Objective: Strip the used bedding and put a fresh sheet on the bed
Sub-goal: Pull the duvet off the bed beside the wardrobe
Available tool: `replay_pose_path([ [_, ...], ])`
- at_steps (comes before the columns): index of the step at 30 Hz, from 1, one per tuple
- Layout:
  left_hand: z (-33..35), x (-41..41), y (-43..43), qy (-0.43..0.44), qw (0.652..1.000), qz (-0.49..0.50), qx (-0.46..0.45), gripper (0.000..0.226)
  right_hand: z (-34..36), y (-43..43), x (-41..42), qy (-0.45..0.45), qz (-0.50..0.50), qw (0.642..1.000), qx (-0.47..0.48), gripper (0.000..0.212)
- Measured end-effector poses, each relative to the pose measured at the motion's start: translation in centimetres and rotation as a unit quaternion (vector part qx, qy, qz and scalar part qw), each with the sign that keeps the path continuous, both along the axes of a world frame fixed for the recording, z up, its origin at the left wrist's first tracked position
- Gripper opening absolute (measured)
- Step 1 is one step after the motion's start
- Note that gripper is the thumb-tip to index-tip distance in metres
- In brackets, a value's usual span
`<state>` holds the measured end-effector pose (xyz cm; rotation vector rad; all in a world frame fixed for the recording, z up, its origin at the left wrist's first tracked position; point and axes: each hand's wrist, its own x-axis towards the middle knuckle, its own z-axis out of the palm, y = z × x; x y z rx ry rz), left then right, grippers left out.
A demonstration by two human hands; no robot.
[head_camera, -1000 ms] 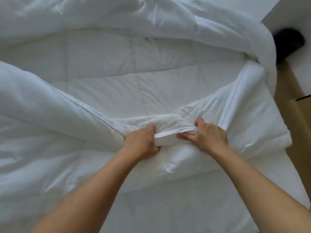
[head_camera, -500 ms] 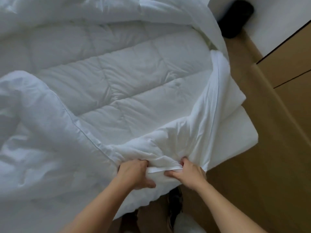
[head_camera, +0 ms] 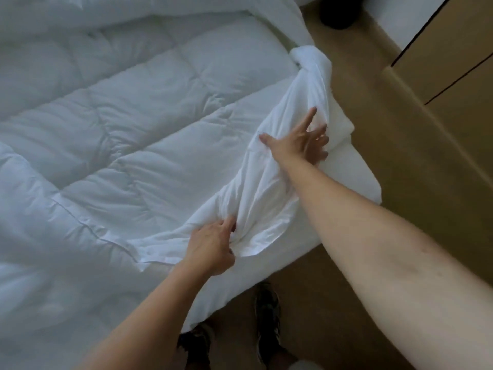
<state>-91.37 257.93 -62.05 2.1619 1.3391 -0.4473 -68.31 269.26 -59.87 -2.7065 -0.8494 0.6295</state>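
Observation:
A white quilted duvet lies across the bed. Its loose white cover is bunched along the duvet's near right edge and twisted into a roll at the far right corner. My left hand pinches a fold of the cover near the bed's front edge. My right hand is stretched out farther along the bunched cover with fingers spread, its fingertips over the fabric by the bed's right edge.
The mattress corner juts out to the right over a tan carpet. Wooden cabinet doors stand at the right. A dark object sits on the floor at the top. My shoes are by the bed.
My right hand let go of the cover's edge and reached forward and right with fingers spread. My left hand kept its hold. The view swung right, showing more floor.

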Motion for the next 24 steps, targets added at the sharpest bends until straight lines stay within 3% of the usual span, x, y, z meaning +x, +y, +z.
replay_pose_path([
  [1, 0.3, 0.3, 0.5, 0.006, 1.0, -0.002, -0.022, 0.059, -0.9, 0.4, 0.8, 0.003, 0.008, 0.999, -0.037, 0.127],
  [2, 0.6, 0.5, 1.1, 0.016, 0.999, -0.004, -0.049, 0.057, -1.6, 0.3, 1.6, 0.007, 0.023, 0.998, -0.053, 0.112],
  [5, 2.0, 1.9, 3.0, -0.007, 0.992, 0.052, -0.118, 0.064, -2.2, -1.9, 4.1, 0.027, 0.058, 0.998, -0.002, 0.04],
  [8, 2.7, 5.9, 4.6, -0.081, 0.977, 0.194, 0.024, 0.091, -1.6, -5.5, 5.3, 0.099, 0.009, 0.993, 0.064, 0.026],
  [9, 2.7, 7.6, 5.1, -0.066, 0.977, 0.194, 0.066, 0.109, -1.2, -6.8, 5.2, 0.12, -0.013, 0.989, 0.084, 0.022],
  [11, 2.2, 11.0, 6.3, -0.041, 0.985, 0.155, 0.057, 0.14, -0.6, -9.2, 4.8, 0.146, -0.034, 0.984, 0.096, 0.013],
  [13, 0.9, 13.7, 7.4, -0.048, 0.994, 0.096, -0.036, 0.151, 0.1, -11.4, 4.9, 0.149, -0.02, 0.986, 0.074, 0.018],
  [15, -0.4, 15.2, 7.5, -0.075, 0.992, 0.035, -0.099, 0.123, 0.3, -12.6, 5.8, 0.14, 0.002, 0.989, 0.041, 0.023],
  [16, -0.9, 15.6, 7.0, -0.076, 0.994, 0.005, -0.076, 0.099, 0.3, -12.7, 6.5, 0.121, 0.003, 0.992, 0.028, 0.031],
  [18, -1.7, 15.7, 5.1, -0.071, 0.996, -0.047, 0.01, 0.059, 0.2, -11.5, 7.7, 0.049, -0.007, 0.999, 0.011, 0.066],
  [21, -1.9, 15.5, 2.5, -0.065, 0.989, -0.113, 0.066, 0.044, -0.8, -5.3, 8.6, -0.035, 0.048, 0.998, 0.004, 0.126],
  [24, -1.6, 15.3, 2.8, -0.069, 0.985, -0.141, 0.069, 0.04, -2.6, 0.4, 9.9, -0.028, 0.077, 0.992, -0.094, 0.138],
])
